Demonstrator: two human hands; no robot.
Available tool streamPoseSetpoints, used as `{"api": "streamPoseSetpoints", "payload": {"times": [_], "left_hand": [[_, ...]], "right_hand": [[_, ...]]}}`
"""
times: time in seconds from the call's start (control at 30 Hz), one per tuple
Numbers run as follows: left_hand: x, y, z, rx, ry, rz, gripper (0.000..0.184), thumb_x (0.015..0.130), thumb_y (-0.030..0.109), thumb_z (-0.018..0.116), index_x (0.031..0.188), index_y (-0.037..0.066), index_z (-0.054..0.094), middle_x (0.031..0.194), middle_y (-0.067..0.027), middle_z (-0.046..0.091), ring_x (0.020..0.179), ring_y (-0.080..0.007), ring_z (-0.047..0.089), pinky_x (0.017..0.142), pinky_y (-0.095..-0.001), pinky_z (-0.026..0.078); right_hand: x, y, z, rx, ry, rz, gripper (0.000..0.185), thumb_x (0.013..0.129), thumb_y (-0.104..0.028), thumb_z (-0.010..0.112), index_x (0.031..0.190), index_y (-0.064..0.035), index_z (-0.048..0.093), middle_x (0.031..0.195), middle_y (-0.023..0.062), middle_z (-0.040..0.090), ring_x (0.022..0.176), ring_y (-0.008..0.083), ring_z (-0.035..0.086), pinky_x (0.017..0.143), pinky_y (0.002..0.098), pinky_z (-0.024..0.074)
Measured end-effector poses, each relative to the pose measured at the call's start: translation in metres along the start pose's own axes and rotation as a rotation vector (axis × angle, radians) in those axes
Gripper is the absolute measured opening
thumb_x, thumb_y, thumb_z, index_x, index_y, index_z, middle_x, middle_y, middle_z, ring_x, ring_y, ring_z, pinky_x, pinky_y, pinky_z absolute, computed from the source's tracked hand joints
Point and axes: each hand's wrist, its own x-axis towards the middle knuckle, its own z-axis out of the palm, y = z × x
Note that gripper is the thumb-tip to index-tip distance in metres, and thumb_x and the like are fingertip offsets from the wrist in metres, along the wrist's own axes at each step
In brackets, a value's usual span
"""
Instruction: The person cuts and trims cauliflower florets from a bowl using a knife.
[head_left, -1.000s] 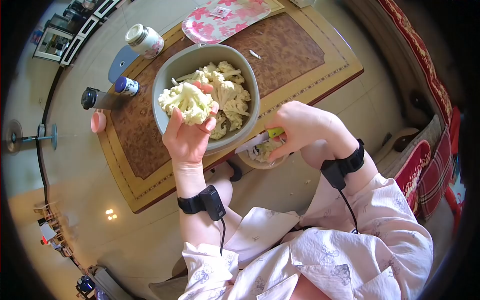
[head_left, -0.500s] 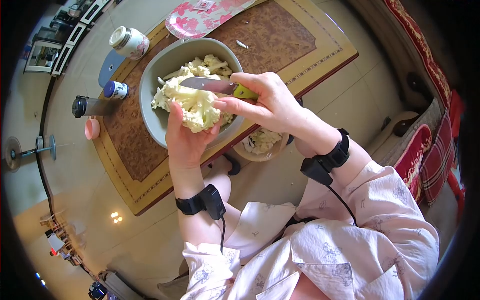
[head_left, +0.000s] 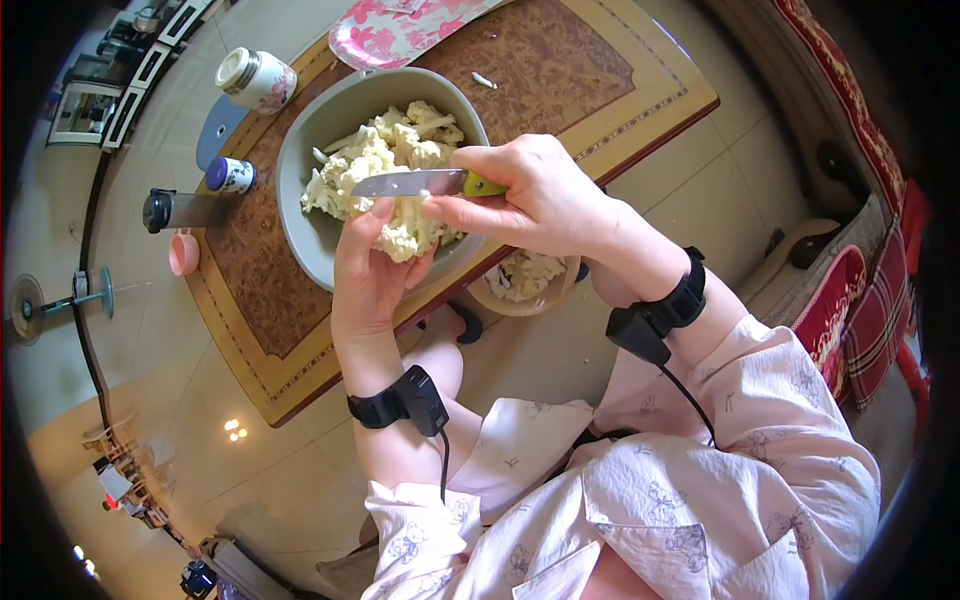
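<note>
My left hand is closed around a piece of cauliflower, held over the near side of a grey basin. Several cut cauliflower florets lie inside the basin. In my right hand is a knife with a green handle, its blade pointing left across the top of the held piece. The blade's tip is close above my left thumb. Part of the held cauliflower is hidden behind the blade and my fingers.
The basin stands on a wooden table. Left of it are a floral jar, a blue-lidded jar, a dark-lidded bottle and a pink cup. A floral tray lies behind. Below the table edge sits a bowl of cauliflower scraps.
The knife blade has dropped slightly and turned more level, covering more of the held cauliflower. My left thumb now lies just below the blade. More florets show in the basin behind it.
</note>
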Motion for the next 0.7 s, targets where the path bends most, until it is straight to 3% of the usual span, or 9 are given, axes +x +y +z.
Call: {"api": "streamPoseSetpoints", "payload": {"times": [0.03,0.17,0.27,0.33,0.47,0.57,0.63,0.67,0.7], "left_hand": [[0.001,-0.002,-0.005,0.019,-0.067,-0.015,0.042,0.092,0.032,0.057,0.125,0.006,0.056,0.108,-0.0065,0.066,0.079,-0.0123,0.063,0.047,-0.0248,0.041],[0.002,-0.010,0.000,-0.043,-0.077,-0.041,0.045,0.092,0.033,0.057,0.127,0.005,0.056,0.111,-0.0071,0.067,0.084,-0.0116,0.064,0.050,-0.0240,0.045],[0.001,-0.007,0.009,-0.051,0.074,-0.015,0.048,0.092,0.033,0.058,0.128,0.003,0.055,0.113,-0.0079,0.068,0.087,-0.0110,0.065,0.057,-0.0211,0.049],[0.005,-0.009,0.000,-0.106,-0.054,-0.041,0.048,0.092,0.033,0.059,0.128,0.002,0.055,0.114,-0.0080,0.068,0.092,-0.0113,0.066,0.065,-0.0224,0.054],[0.011,-0.019,0.006,-0.215,-0.014,0.022,0.046,0.094,0.033,0.059,0.127,0.001,0.056,0.114,-0.0082,0.068,0.093,-0.0134,0.067,0.068,-0.0272,0.057],[0.023,-0.020,-0.001,-0.200,0.017,0.178,0.045,0.096,0.032,0.060,0.129,0.001,0.055,0.115,-0.0102,0.067,0.101,-0.0166,0.066,0.076,-0.0334,0.058],[0.030,-0.014,-0.006,-0.282,0.052,0.248,0.046,0.097,0.028,0.061,0.132,0.000,0.051,0.119,-0.0133,0.065,0.108,-0.0192,0.063,0.083,-0.0357,0.055],[0.026,-0.008,-0.009,-0.253,-0.078,0.257,0.048,0.097,0.025,0.061,0.137,0.002,0.047,0.126,-0.0162,0.061,0.113,-0.0207,0.060,0.088,-0.0377,0.053],[0.024,-0.005,-0.008,-0.254,-0.076,0.264,0.048,0.097,0.025,0.061,0.137,0.002,0.047,0.126,-0.0162,0.061,0.113,-0.0207,0.060,0.088,-0.0377,0.053]], "right_hand": [[0.001,-0.002,-0.001,-0.074,-0.013,-0.002,0.042,0.089,-0.045,0.067,0.073,-0.0062,0.065,0.051,0.0147,0.053,0.050,0.0349,0.057,0.049,0.0412,0.0458],[0.001,0.000,0.004,-0.090,-0.040,-0.023,0.042,0.092,-0.043,0.065,0.073,-0.0062,0.063,0.053,0.0153,0.054,0.053,0.0355,0.059,0.051,0.0422,0.0469],[0.002,0.003,0.007,-0.029,-0.019,-0.037,0.041,0.094,-0.042,0.062,0.075,-0.0060,0.062,0.055,0.0156,0.056,0.055,0.0362,0.060,0.052,0.0430,0.0474],[0.002,0.004,0.010,-0.017,-0.023,-0.014,0.041,0.096,-0.042,0.061,0.078,-0.0056,0.062,0.057,0.0157,0.057,0.056,0.0371,0.060,0.053,0.0437,0.0476],[0.002,0.007,0.010,-0.021,-0.002,-0.015,0.040,0.096,-0.042,0.060,0.079,-0.0061,0.063,0.057,0.0160,0.056,0.057,0.0370,0.061,0.054,0.0448,0.0480],[-0.003,0.005,0.010,0.056,-0.079,0.004,0.042,0.096,-0.042,0.060,0.079,-0.0036,0.063,0.057,0.0164,0.055,0.055,0.0370,0.058,0.054,0.0437,0.0470],[-0.007,0.003,-0.002,0.207,-0.238,0.042,0.033,0.099,-0.031,0.061,0.085,-0.0011,0.064,0.059,0.0162,0.051,0.053,0.0296,0.056,0.053,0.0374,0.0436],[-0.005,-0.001,-0.017,0.278,-0.347,0.152,0.039,0.097,-0.038,0.061,0.093,-0.0010,0.071,0.062,0.0188,0.056,0.055,0.0314,0.052,0.057,0.0403,0.0448],[-0.008,0.011,-0.023,0.340,-0.438,0.181,0.037,0.096,-0.039,0.063,0.099,-0.0037,0.073,0.064,0.0187,0.058,0.057,0.0291,0.054,0.058,0.0402,0.0450]]}}
